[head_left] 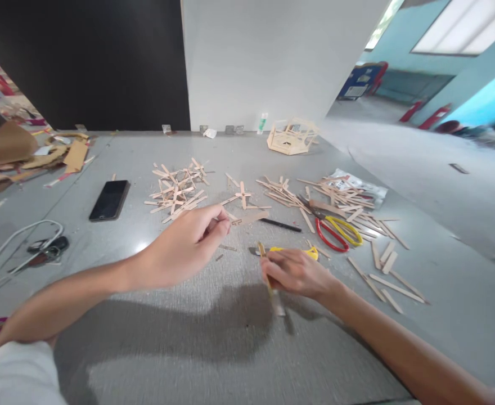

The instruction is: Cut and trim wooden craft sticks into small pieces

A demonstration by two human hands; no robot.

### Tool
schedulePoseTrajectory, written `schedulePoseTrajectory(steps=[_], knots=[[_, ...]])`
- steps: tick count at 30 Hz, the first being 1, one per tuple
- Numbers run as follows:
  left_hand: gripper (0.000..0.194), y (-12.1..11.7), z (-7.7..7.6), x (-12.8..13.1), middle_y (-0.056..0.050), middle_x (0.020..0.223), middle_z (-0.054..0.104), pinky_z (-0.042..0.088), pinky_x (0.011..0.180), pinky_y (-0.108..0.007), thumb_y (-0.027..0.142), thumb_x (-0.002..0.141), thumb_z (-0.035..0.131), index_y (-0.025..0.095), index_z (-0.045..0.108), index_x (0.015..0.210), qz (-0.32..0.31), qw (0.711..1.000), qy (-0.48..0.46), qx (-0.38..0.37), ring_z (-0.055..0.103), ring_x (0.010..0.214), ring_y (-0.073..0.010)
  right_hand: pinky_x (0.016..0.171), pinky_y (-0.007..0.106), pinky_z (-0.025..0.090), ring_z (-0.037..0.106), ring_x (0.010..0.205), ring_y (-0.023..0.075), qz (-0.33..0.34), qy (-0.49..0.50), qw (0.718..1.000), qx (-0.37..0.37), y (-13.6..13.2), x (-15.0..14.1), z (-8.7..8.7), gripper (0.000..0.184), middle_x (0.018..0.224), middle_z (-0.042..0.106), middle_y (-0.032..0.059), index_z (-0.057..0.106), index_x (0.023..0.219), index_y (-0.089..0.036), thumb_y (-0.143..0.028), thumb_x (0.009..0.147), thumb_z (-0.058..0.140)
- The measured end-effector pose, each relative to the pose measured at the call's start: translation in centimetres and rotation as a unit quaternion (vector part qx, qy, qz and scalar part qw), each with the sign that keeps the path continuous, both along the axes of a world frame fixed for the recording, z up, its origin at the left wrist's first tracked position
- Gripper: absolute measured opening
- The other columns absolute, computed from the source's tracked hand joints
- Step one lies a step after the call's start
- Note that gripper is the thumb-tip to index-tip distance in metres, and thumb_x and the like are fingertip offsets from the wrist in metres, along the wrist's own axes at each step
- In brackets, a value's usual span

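My left hand (pixel 184 244) is closed in a pinch on one end of a flat wooden craft stick (pixel 256 217), which has small notches cut near my fingertips. Closer to me and to the right, my right hand (pixel 296 271) grips a narrow yellowish stick-like thing (pixel 271 289) with a pale lower end; its exact kind is unclear. Just behind the right hand lies a yellow utility knife (pixel 312 252), its blade pointing left and its middle partly hidden. A black pen (pixel 281 225) rests beyond it. Small wood scraps (pixel 228 247) lie between my hands.
Craft sticks pile up at the left (pixel 178 188) and right (pixel 344 194). Scissors (pixel 338 232) with red and yellow handles lie at right. A stick-built frame (pixel 292 138) and a small tube (pixel 262 122) stand by the back panel. A phone (pixel 109 200) and cable (pixel 23 230) are at left.
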State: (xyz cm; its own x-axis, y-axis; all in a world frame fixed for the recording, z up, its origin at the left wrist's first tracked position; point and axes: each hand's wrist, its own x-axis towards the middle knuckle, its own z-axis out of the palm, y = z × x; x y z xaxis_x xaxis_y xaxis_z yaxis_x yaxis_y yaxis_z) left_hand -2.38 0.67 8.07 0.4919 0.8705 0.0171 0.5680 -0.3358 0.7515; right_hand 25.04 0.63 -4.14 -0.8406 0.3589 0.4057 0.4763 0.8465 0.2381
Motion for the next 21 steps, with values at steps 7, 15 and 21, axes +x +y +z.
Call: schedulePoseTrajectory(steps=[7,15,21], knots=[[0.026,-0.8,0.2,-0.1,0.008,0.061,0.043,0.027,0.050,-0.024,0.032,0.105,0.039,0.020,0.051,0.085,0.000,1.000,-0.008,0.025,0.036,0.052,-0.0090,0.052,0.026,0.049,0.056,0.048,0.0114,-0.096,0.293,0.932,-0.192,-1.2,-2.8,2.4,0.035,0.064,0.066,-0.0026,0.066,0.128,-0.019,-0.016,0.097,0.050],[0.022,-2.4,0.9,-0.1,0.009,0.058,0.037,0.028,0.050,-0.022,0.025,0.105,0.038,0.021,0.047,0.085,-0.019,0.996,-0.002,0.083,0.033,0.049,-0.0073,0.044,0.025,0.048,0.057,0.046,0.0110,-0.069,0.550,0.627,-0.547,-1.1,-5.3,1.7,0.031,0.068,0.062,-0.0017,0.071,0.105,-0.018,-0.046,0.096,0.062],[0.016,-3.0,0.7,-0.3,0.011,0.056,0.034,0.027,0.048,-0.019,0.018,0.102,0.039,0.021,0.044,0.087,-0.048,0.992,-0.024,0.111,0.031,0.046,-0.0056,0.042,0.027,0.052,0.059,0.052,0.0141,-0.045,0.593,0.504,-0.626,-0.3,-4.8,0.8,0.051,0.074,0.063,0.0023,0.070,0.094,-0.018,-0.067,0.091,0.058]])
